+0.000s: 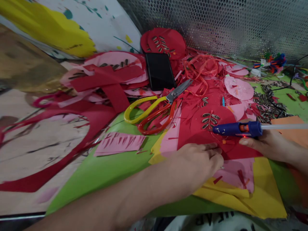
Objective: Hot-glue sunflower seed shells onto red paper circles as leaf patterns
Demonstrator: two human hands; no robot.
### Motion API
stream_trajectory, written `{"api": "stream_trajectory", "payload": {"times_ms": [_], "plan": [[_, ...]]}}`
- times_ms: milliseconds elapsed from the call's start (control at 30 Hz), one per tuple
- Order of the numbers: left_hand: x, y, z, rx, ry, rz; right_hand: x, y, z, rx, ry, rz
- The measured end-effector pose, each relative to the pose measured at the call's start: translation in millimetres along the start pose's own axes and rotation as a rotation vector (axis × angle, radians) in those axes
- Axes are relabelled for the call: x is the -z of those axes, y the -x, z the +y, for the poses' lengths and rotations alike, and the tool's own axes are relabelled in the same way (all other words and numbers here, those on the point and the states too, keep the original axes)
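Note:
My right hand (267, 144) is closed around a blue hot glue gun (233, 129), with a pale glue stick out of its back and a red light lit. The gun's nozzle points left, at a sprig of sunflower seed shells (210, 120) on a red paper disc (196, 118). My left hand (202, 163) rests on the red paper just below the disc, its fingers curled and pressed together. Whatever may be between those fingertips is hidden. Beneath lie pink paper (237, 175) and yellow paper (269, 189).
Scissors (169, 99) with yellow and orange handles lie left of the disc, near a black phone (160, 71). Seed shells (270, 101) are heaped at right. Finished-looking red discs (166, 41), red scraps (106, 112) and a fringed pink strip (119, 143) cover the green sheet (96, 179).

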State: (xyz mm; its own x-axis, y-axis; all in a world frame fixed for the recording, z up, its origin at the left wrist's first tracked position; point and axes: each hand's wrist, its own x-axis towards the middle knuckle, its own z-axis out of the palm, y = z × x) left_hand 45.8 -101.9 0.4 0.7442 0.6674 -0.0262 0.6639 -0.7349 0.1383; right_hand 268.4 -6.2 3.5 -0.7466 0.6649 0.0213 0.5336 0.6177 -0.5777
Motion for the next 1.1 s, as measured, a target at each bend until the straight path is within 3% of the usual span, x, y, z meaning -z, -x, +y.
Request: {"api": "stream_trajectory", "payload": {"times_ms": [567,833,1100], "plan": [[2.3,-1.2,-0.5,-0.017,0.008,-0.027,3.8,-0.6,1.4,0.004,-0.013,-0.020],[-1.0,0.2,-0.4,-0.015,0.009,0.080,11.8,5.3,3.9,0.039,-0.035,0.086],[1.1,0.6,-0.2,0.012,0.021,0.042,7.3,2.1,-6.2,0.010,0.014,0.003]]}}
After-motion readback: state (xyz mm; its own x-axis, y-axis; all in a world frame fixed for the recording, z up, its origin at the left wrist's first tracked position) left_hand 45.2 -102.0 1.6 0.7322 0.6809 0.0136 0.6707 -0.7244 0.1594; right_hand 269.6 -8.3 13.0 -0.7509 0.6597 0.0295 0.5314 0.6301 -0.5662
